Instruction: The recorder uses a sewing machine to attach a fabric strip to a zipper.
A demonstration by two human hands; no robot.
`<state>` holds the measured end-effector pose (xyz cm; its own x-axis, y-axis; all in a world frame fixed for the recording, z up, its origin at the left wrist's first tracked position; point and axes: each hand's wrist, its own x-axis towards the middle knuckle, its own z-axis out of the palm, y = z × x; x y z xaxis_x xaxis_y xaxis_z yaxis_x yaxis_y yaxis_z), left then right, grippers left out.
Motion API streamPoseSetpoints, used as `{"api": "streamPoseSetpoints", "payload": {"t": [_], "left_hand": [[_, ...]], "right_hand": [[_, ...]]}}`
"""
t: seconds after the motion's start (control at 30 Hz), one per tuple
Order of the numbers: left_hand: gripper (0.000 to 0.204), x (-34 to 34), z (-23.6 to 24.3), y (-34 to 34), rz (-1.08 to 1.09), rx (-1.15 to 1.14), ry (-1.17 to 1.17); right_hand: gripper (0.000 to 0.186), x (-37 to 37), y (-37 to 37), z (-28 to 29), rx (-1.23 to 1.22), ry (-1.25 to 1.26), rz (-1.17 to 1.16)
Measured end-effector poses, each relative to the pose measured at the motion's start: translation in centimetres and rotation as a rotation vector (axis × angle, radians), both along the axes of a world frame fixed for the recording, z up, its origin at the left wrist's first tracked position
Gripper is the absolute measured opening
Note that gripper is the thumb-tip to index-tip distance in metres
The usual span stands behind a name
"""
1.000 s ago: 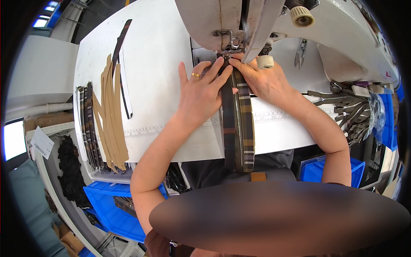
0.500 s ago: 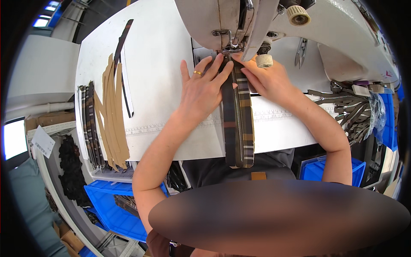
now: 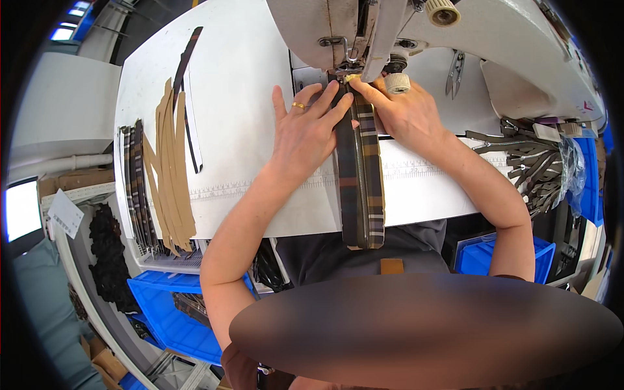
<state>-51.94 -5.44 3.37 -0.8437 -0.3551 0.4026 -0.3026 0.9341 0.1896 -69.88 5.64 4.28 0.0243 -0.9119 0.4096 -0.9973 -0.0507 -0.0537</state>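
A long plaid fabric strip with a metal zipper [image 3: 364, 188] runs under the presser foot [image 3: 349, 67] of a white sewing machine [image 3: 507, 32]. Its near end hangs over the table edge toward me. My left hand [image 3: 305, 130], with a ring on one finger, lies spread on the strip's left side, fingertips close to the foot. On the other side, my right hand [image 3: 409, 114] reaches in with a digit stretched onto the strip beside the foot. Part of that hand is hidden behind a ribbed knob [image 3: 397, 83].
Tan strips [image 3: 172, 175] and plaid strips [image 3: 136, 188] lie at the left. Thread snips [image 3: 455, 75] rest behind my right hand. Several zippers [image 3: 536, 162] are heaped at the right. A blue bin [image 3: 175, 325] stands below left, and black material [image 3: 110, 260] hangs beside it.
The strip has moved slightly away from me under the foot. My right hand has shifted forward, with a digit stretched closer to the foot; my left hand keeps nearly the same place.
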Motion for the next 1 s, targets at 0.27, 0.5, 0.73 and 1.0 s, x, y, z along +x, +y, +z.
{"api": "streamPoseSetpoints", "payload": {"t": [0.27, 0.5, 0.73, 1.0], "left_hand": [[0.019, 0.5, 0.9, 0.4, -0.120, -0.020, 0.216], [0.029, 9.4, 1.7, 7.0, -0.184, 0.246, 0.125], [0.031, 9.7, -0.2, 8.6, -0.152, 0.164, 0.101], [0.037, 9.8, -0.2, 9.1, -0.147, 0.153, 0.093]], "right_hand": [[0.029, -0.3, 1.1, -0.1, -0.104, -0.233, 0.089], [0.038, 2.2, 10.4, 1.1, -0.070, -0.382, 0.271], [0.043, 9.1, 12.7, -0.2, -0.034, -0.313, 0.481], [0.031, 10.1, 12.5, 0.2, -0.095, -0.239, 0.379]]}}
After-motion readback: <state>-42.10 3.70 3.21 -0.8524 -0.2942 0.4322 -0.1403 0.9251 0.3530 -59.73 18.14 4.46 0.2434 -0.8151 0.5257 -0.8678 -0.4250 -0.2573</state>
